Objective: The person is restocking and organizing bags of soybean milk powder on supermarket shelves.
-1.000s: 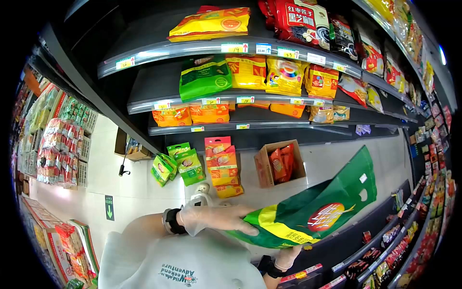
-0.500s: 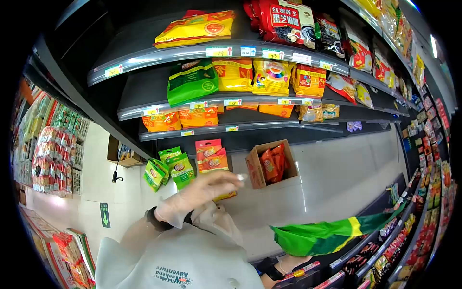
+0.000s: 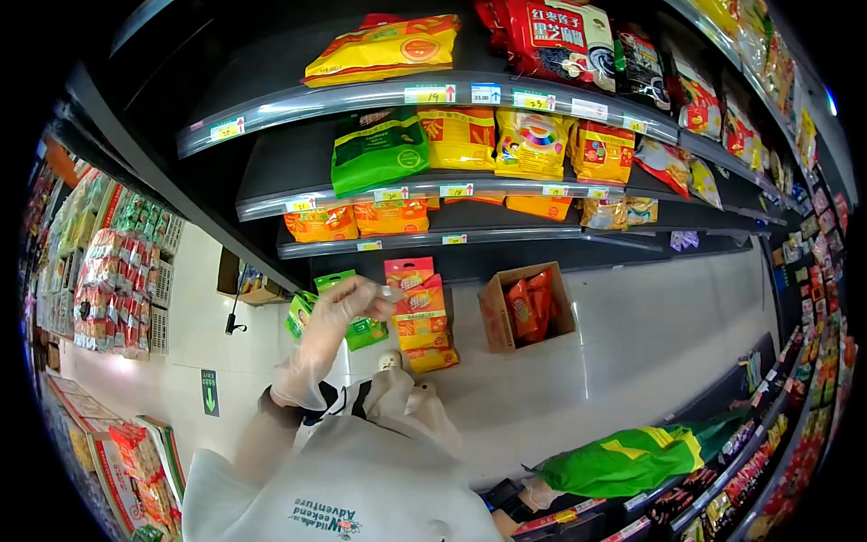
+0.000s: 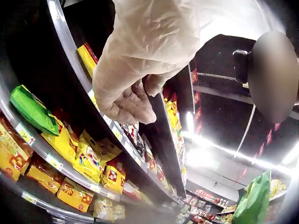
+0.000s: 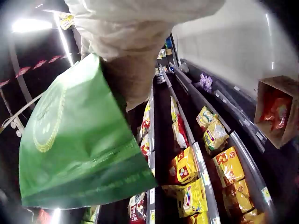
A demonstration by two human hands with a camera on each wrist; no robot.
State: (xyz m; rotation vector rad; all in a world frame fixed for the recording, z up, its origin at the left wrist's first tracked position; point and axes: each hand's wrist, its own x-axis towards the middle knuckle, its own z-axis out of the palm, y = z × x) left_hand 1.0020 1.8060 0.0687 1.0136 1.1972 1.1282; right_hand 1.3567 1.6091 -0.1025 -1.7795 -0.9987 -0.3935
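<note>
My right hand (image 3: 540,494), in a thin clear glove, grips a large green snack-style bag (image 3: 623,461) by one end, out at the lower right. Yellow panels show on the bag in the head view; in the right wrist view its green face (image 5: 70,135) fills the left side, and most of the fingers are hidden behind the glove and bag. My left hand (image 3: 348,312), gloved too, is raised in front of my chest with fingers loosely bent and nothing in them. It overlaps green packets (image 3: 366,332) on the floor in the head view. The left wrist view shows this hand (image 4: 140,60) before the shelves.
Tiered shelves (image 3: 506,181) of bagged goods stand ahead, including a similar green bag (image 3: 379,149). On the floor are orange-red packets (image 3: 420,316) and a cardboard box (image 3: 497,316) with red packets inside. Another low shelf row (image 3: 722,452) runs along the right.
My left hand has let go of the green bag and moved left and up. My right hand keeps the bag, which has swung down to the right and now lies flatter.
</note>
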